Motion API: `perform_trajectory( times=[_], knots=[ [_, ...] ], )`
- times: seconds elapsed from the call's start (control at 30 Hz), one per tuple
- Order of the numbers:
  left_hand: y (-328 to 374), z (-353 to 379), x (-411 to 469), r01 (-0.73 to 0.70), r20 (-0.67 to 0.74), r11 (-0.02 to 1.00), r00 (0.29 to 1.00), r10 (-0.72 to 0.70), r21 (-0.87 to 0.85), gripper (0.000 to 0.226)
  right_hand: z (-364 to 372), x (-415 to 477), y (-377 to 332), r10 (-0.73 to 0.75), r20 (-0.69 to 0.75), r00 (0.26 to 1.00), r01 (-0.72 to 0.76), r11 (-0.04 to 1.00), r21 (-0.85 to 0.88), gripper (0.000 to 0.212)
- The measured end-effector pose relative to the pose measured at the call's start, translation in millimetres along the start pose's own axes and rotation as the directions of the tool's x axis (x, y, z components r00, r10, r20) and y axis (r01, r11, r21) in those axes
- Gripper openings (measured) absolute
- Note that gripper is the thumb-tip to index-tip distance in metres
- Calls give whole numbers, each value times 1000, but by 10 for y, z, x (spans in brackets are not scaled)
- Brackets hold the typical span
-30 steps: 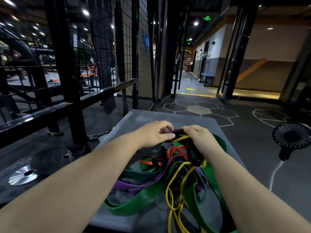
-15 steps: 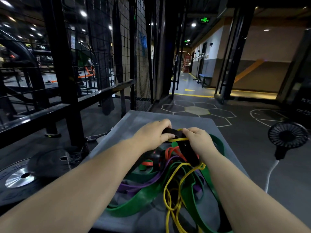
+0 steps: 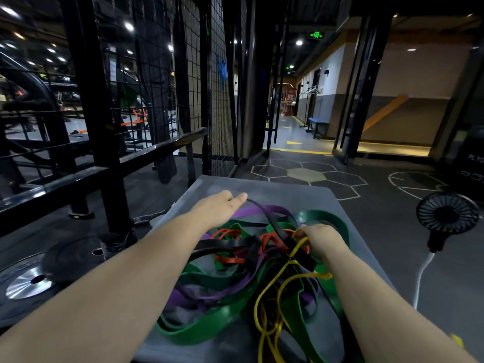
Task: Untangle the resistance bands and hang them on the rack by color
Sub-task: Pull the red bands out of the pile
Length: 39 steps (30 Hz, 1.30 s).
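The tangle of bands [image 3: 235,284] covers the grey platform's [image 3: 301,197] middle and near end. The left hand [image 3: 220,208] holds a black band [image 3: 264,216] up from it toward the far left corner. The far strip and far right corner lie bare. A black rack post [image 3: 104,153] and rail [image 3: 65,183] crowd the left edge, and a fan [image 3: 447,213] stands off the right edge.

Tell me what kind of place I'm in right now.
Most likely a gym. Weight plates lie on the floor at the left, a black steel frame with mesh panels stands beside them, and a tangle of coloured resistance bands sits on a grey platform.
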<state>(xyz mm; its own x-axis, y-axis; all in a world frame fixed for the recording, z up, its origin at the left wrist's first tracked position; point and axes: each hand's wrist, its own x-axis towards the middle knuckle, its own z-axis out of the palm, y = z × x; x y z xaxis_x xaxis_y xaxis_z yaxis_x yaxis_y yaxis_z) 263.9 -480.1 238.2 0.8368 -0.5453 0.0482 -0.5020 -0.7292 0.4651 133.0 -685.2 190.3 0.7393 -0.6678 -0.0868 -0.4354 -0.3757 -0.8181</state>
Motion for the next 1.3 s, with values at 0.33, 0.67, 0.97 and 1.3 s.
perform_trajectory(
  times=[0.33,0.67,0.97,1.3],
  knots=[
    [159,430,-31,3,22,962,1000,-9,274,48,70,-31,-50,-55,-54,997,56,998,8,29],
    [375,817,-103,-306,98,940,951,294,151,30,163,-137,-113,-141,-67,988,146,987,64,27],
    [359,651,-99,-245,-144,968,957,250,54,29,136,-74,-61,-101,-128,987,110,992,68,30],
    [227,621,-78,-435,-429,898,799,421,71,40,119,-41,-28,-31,-171,985,42,997,60,31]
  ],
)
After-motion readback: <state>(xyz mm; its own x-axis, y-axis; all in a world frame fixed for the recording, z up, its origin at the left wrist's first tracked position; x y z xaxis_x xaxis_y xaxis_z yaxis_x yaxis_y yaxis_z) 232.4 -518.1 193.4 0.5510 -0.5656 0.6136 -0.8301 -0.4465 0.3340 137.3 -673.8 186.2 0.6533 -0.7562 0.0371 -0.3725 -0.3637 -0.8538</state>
